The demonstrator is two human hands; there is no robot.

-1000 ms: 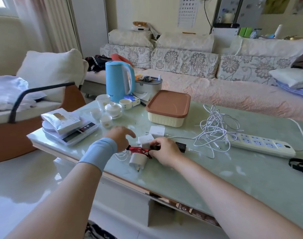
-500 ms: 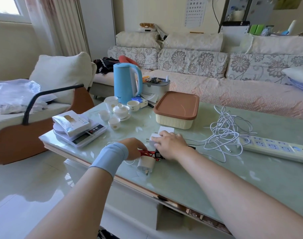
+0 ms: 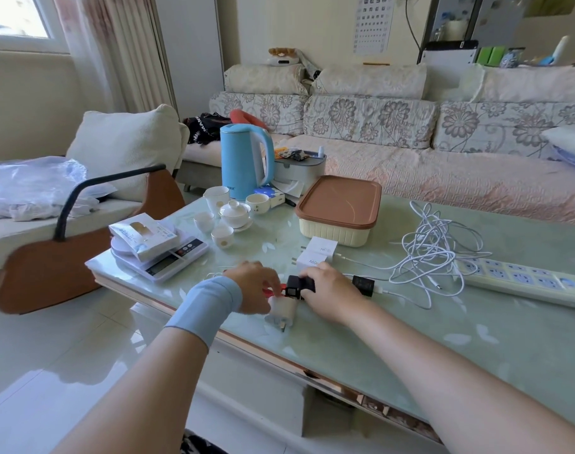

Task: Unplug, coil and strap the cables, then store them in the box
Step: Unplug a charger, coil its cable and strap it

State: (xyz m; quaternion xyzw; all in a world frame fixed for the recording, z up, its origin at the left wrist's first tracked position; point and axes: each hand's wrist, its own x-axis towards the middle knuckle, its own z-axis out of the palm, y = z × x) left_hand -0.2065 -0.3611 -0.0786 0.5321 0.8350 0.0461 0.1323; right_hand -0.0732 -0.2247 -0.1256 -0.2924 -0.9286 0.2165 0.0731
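My left hand (image 3: 255, 290), with a blue wristband, pinches a red cable (image 3: 269, 292) near the table's front edge. My right hand (image 3: 332, 294) grips a black strap (image 3: 299, 285) right beside it, over a white charger (image 3: 283, 309). Two more white chargers (image 3: 320, 252) lie just behind, and a black adapter (image 3: 364, 285) to the right. A tangle of white cables (image 3: 433, 253) sprawls at the right next to a white power strip (image 3: 522, 278). The cream box with a brown lid (image 3: 338, 211) stands closed behind the chargers.
A blue kettle (image 3: 245, 160), white teacups (image 3: 235, 213) and a kitchen scale (image 3: 168, 257) with a packet on it fill the glass table's (image 3: 476, 348) left part. A grey container (image 3: 299, 172) sits behind the kettle. A sofa runs along the far side, a chair stands at left.
My right hand has slid from the chargers down to the black strap and lifted it beside the red cable. The left hand closed on the red cable. The camera view shifted slightly.
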